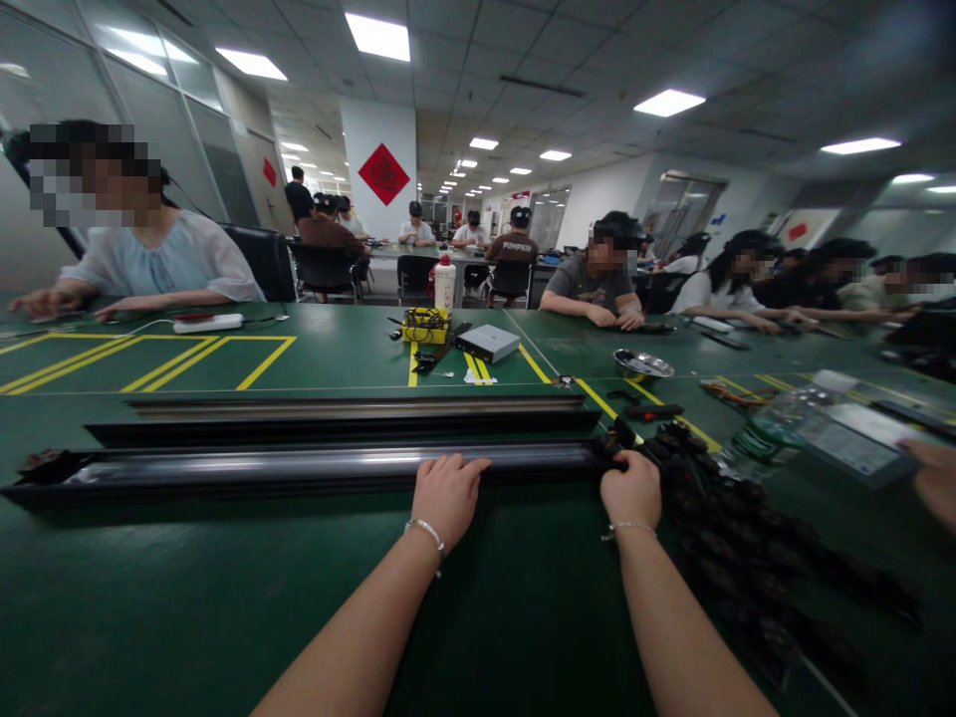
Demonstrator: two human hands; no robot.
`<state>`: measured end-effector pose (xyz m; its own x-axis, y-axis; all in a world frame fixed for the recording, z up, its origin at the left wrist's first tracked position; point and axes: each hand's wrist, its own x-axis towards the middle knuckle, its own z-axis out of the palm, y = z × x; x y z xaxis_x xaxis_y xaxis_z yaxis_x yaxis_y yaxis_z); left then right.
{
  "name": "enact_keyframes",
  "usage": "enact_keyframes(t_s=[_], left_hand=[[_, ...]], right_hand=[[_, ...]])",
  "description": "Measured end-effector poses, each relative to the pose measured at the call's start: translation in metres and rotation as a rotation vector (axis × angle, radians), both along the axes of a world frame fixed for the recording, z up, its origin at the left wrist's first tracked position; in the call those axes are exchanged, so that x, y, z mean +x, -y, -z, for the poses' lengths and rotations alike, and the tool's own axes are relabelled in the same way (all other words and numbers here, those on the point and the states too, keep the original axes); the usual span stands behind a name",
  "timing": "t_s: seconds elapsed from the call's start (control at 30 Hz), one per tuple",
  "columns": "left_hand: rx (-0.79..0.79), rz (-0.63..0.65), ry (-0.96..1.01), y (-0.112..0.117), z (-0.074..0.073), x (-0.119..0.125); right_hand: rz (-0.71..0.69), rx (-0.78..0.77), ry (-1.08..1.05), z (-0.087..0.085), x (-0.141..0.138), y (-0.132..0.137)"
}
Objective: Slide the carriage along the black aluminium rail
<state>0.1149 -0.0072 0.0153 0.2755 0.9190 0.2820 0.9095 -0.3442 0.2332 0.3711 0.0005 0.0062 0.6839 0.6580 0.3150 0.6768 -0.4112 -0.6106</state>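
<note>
A long black rail [299, 466] with a shiny groove lies across the green table [224, 617] in front of me. My left hand [446, 495] rests on its near edge, fingers curled over the rail. My right hand [632, 488] is closed at the rail's right end, where a small black part [616, 440] sits. What its fingers pinch is hidden. Both wrists wear thin bracelets. A pile of black parts [717, 518] lies just right of my right hand.
Two more long rails [351, 416] lie behind the first. Further back are a yellow box [425, 325], a grey box [488, 343], a white bottle [445, 283], a metal dish [643, 364] and a plastic bottle [777, 430]. Other people sit around the tables; another person's hand [933, 478] is at the right edge.
</note>
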Motion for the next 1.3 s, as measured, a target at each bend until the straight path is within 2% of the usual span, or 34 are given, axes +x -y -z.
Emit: enact_keyframes(t_s=[0.47, 0.9, 1.17, 1.3], left_hand=[[0.040, 0.022, 0.011, -0.002, 0.005, -0.001], [0.043, 0.021, -0.002, -0.001, 0.003, -0.001], [0.025, 0.018, 0.000, -0.001, 0.001, -0.001], [0.028, 0.014, 0.011, -0.001, 0.001, 0.000]], right_hand=[[0.041, -0.067, -0.051, 0.000, 0.002, -0.002], [0.057, -0.022, -0.105, -0.003, -0.002, -0.001], [0.060, 0.081, -0.101, 0.002, 0.002, -0.004], [-0.041, 0.254, 0.112, 0.007, 0.000, -0.006]])
